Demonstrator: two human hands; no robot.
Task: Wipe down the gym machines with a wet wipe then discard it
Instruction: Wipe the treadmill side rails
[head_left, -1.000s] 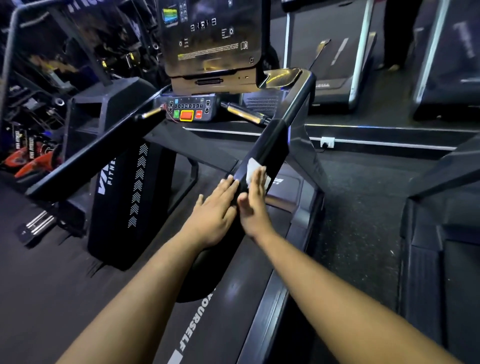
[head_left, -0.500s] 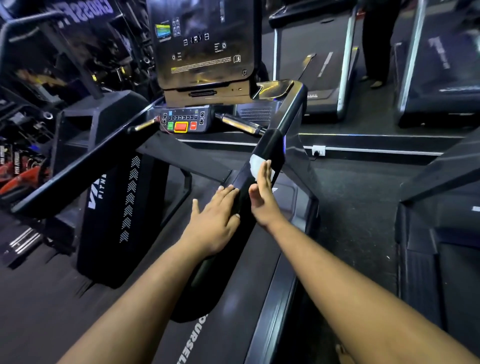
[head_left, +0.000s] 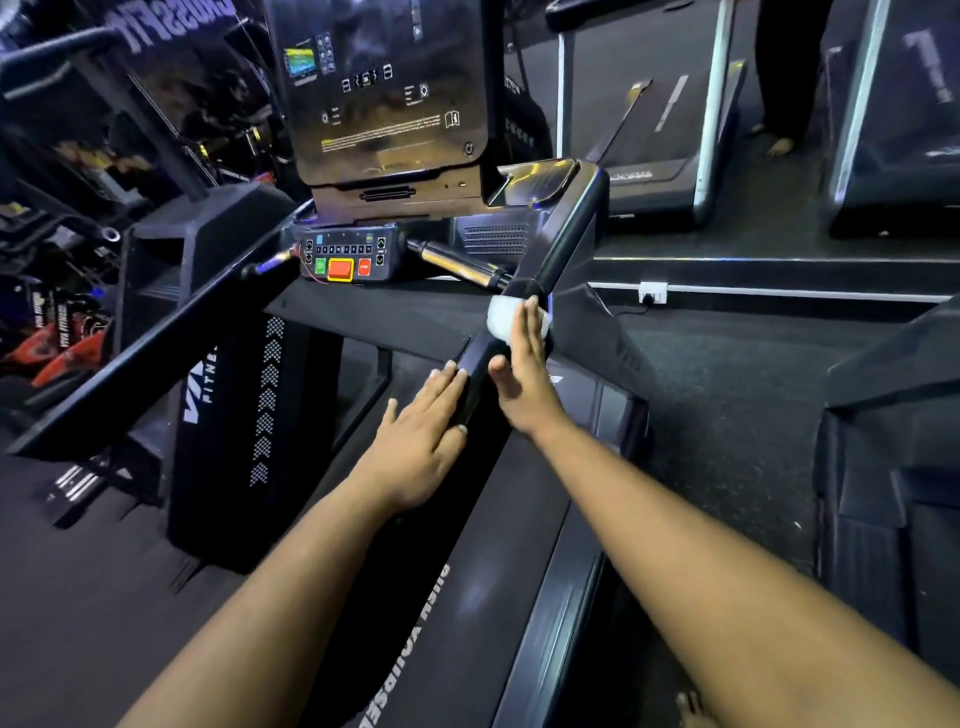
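On the left, the glossy black left handrail (head_left: 156, 338) is left untouched and not yet wiped, by the look of it. The left hand (head_left: 421, 441) is laid flat, fingers straight, on the inner face of the right handrail (head_left: 519, 322); nothing is gripped. Next to it the right hand (head_left: 524, 374) is pressed flat, fingers extended, against the white wet wipe (head_left: 501, 322), which is draped over the rail's top edge, just short of the joint where a metal grip bar (head_left: 457, 262) meets it.

Trouble could be caused here: the wipe is only pinned by a flat palm on smooth, hard plastic, so it could be bunched or slipped off sideways. Just ahead, the control panel (head_left: 345, 254) could be struck, its red and green buttons raised. The wipe looks soft, damp, crumpled; the rail angular, slick.
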